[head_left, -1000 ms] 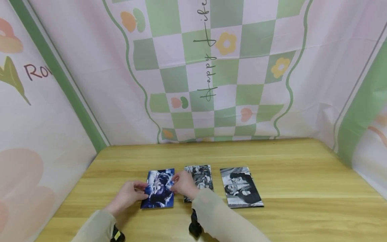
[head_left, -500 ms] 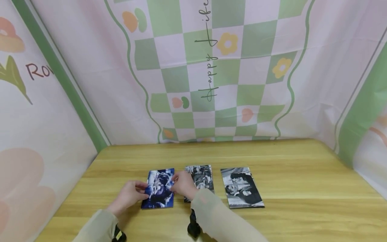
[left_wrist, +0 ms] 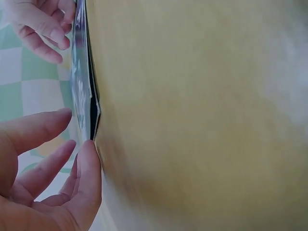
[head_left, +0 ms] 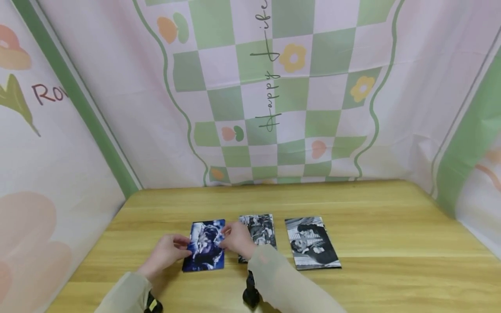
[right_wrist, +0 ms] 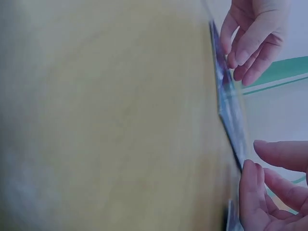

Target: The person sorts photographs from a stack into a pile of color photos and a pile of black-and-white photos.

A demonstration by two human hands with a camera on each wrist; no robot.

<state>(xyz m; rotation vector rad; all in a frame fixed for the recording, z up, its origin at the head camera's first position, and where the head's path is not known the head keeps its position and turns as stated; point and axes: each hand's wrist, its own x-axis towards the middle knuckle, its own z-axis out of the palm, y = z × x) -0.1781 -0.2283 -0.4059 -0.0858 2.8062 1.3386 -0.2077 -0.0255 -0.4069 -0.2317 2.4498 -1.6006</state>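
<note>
A blue-and-white photo print (head_left: 205, 248) lies face up on the wooden table, left of two black-and-white ones. At its left edge, my left hand (head_left: 168, 252) touches it with relaxed fingers. My right hand (head_left: 238, 239) has its fingertips at the right edge, and covers part of the middle photo print (head_left: 260, 230). In the left wrist view the blue print (left_wrist: 83, 72) appears as more than one thin layer, with a dark gap near the corner. One fingertip (left_wrist: 89, 147) meets that corner. In the right wrist view, fingertips (right_wrist: 249, 168) sit at the print's near end.
On the right lies a third photo print (head_left: 313, 242), black and white, slightly turned. The wooden table (head_left: 391, 234) extends to both sides. Behind it hangs a patterned cloth (head_left: 328, 100) with green checks; another cloth (head_left: 58, 174) closes off the left side.
</note>
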